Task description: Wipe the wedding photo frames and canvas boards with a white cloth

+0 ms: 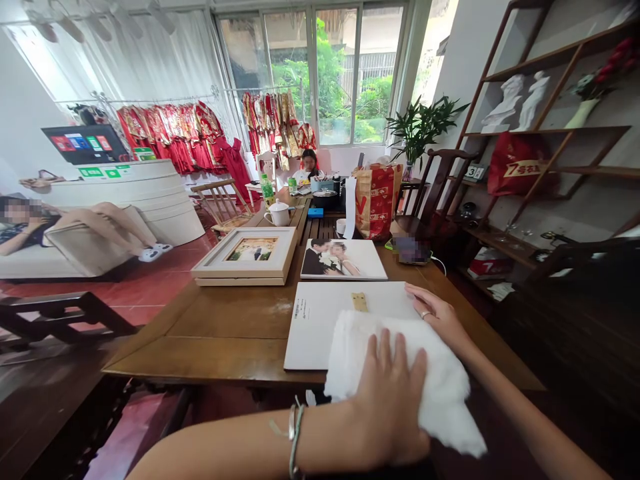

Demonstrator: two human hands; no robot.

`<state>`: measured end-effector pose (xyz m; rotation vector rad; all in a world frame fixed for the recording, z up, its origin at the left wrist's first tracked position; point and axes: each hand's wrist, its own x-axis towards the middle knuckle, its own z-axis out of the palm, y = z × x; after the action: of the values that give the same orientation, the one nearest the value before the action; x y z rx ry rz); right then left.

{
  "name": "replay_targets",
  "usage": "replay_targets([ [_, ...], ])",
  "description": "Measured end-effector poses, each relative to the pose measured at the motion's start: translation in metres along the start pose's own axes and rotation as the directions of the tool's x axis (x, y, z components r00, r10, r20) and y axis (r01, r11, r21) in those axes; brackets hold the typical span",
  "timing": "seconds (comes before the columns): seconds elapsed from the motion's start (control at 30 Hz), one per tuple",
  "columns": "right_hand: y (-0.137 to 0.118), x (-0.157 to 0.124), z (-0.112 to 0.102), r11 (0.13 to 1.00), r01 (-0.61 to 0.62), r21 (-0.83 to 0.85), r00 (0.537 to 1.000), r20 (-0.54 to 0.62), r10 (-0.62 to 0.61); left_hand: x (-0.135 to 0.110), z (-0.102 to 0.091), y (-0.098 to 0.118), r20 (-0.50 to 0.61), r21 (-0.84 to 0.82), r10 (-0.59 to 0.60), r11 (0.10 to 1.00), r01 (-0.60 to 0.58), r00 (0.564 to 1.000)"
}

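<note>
A flat white board or album [320,320] lies face down at the near edge of the wooden table [225,333], with a small tan tab on it. A fluffy white cloth [400,347] covers its near right part. My left hand [393,400] lies flat on the cloth with fingers stretched out; a bracelet shows on the wrist. My right hand [437,313] rests open on the board's right edge, fingers flat, a ring on one finger.
Behind the board lie a wedding photo album [344,260] and a framed photo [247,257]. Further back stand a white teapot [279,213], a red bag [377,200] and a seated person [309,167]. Shelves fill the right wall. Another person lies on a sofa at left.
</note>
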<state>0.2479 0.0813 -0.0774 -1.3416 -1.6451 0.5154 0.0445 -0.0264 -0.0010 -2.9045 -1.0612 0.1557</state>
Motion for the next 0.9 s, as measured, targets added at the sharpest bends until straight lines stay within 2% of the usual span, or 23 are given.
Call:
replay_targets([
  [0.17,0.004,-0.001,-0.002,1.000,0.018,-0.024,0.999,0.042,-0.017,0.056,0.005,-0.048,-0.052,-0.021,-0.194,0.981,0.193,0.980],
  [0.27,0.001,-0.001,-0.004,0.996,0.052,-0.073,0.998,0.049,-0.049,0.075,0.005,-0.063,-0.049,-0.050,-0.252,0.967,0.250,0.966],
  [0.37,-0.003,-0.002,-0.005,0.993,0.061,-0.106,0.997,0.055,-0.055,0.065,0.002,-0.056,-0.025,-0.036,-0.223,0.974,0.222,0.974],
  [0.57,-0.005,-0.003,-0.002,0.985,0.041,-0.167,0.998,0.062,-0.031,-0.005,0.000,-0.006,0.017,-0.020,-0.030,0.999,0.030,0.999],
  [0.67,-0.004,-0.002,-0.001,0.979,0.036,-0.202,0.998,0.053,-0.026,-0.021,-0.001,-0.003,0.025,-0.082,0.032,0.996,-0.029,0.999],
  [0.77,-0.003,-0.002,-0.001,0.976,0.045,-0.213,0.997,0.066,-0.031,-0.006,-0.001,-0.025,0.013,-0.120,-0.033,0.992,0.034,0.999],
  [0.9,-0.002,-0.002,-0.002,0.977,0.068,-0.203,0.995,0.079,-0.053,0.041,0.006,-0.062,-0.084,-0.105,-0.196,0.977,0.187,0.977],
])
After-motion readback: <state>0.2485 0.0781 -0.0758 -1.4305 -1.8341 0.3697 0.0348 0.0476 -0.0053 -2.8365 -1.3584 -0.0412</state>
